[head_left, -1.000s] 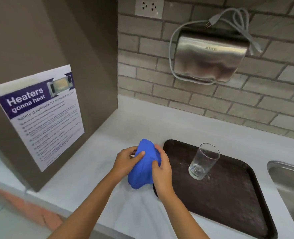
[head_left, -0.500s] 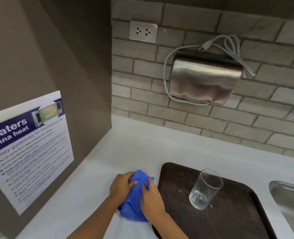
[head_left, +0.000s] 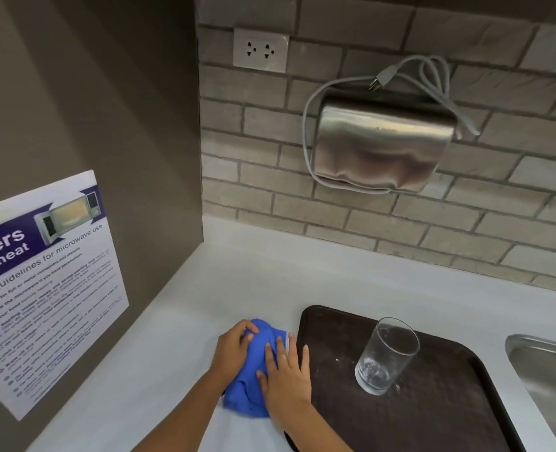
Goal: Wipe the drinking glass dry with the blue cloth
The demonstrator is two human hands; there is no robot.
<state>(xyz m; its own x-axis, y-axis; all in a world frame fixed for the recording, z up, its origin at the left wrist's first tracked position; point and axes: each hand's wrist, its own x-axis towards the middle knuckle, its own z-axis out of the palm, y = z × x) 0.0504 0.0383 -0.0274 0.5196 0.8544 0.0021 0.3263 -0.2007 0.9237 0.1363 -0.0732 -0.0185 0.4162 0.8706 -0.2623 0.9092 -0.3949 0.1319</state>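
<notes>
The blue cloth (head_left: pixel 252 373) lies bunched on the white counter just left of a dark brown tray (head_left: pixel 446 409). My left hand (head_left: pixel 234 350) grips the cloth's upper left part with curled fingers. My right hand (head_left: pixel 286 380) rests flat on the cloth's right side, fingers spread, its fingertips reaching the tray's left rim. A clear drinking glass (head_left: pixel 386 355) stands upright on the tray, well to the right of both hands, untouched, with droplets around its base.
A steel sink (head_left: pixel 547 376) sits at the right edge. A grey side panel with a microwave safety poster (head_left: pixel 41 288) walls off the left. On the brick back wall hang a metal hand dryer (head_left: pixel 381 145) with coiled cord and a socket (head_left: pixel 259 50).
The cloth was held up in both hands above the counter; now it is down on the counter beside the tray. My right hand has flattened on it. The view tilted upward.
</notes>
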